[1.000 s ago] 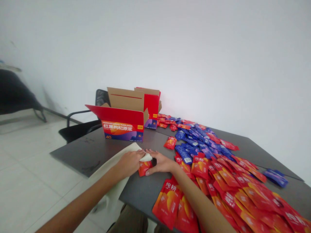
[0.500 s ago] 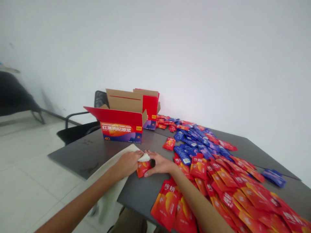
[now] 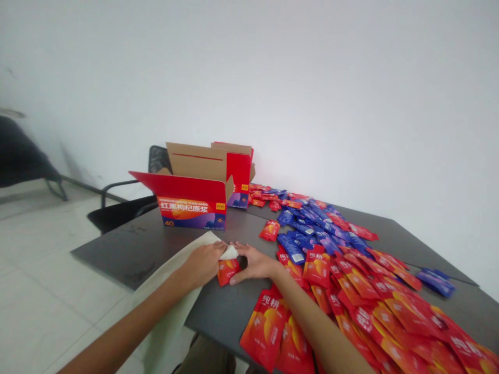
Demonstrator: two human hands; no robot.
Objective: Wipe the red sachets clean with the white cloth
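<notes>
Sachet (image 3: 227, 271), red, lies on the tabletop (image 3: 117, 249) between the hands, touching a cloth (image 3: 167, 311) corner. Left hand (image 3: 202, 264) has its grip pressed together on the cloth; right hand (image 3: 254, 264) has its grip spread against the sachet. Box (image 3: 191, 210) stands beyond it; loose red sachets (image 3: 354, 306) and blue sachets (image 3: 292, 248) crowd its right.

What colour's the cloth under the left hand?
The cloth is pale cream, clearest in the head view.
</notes>
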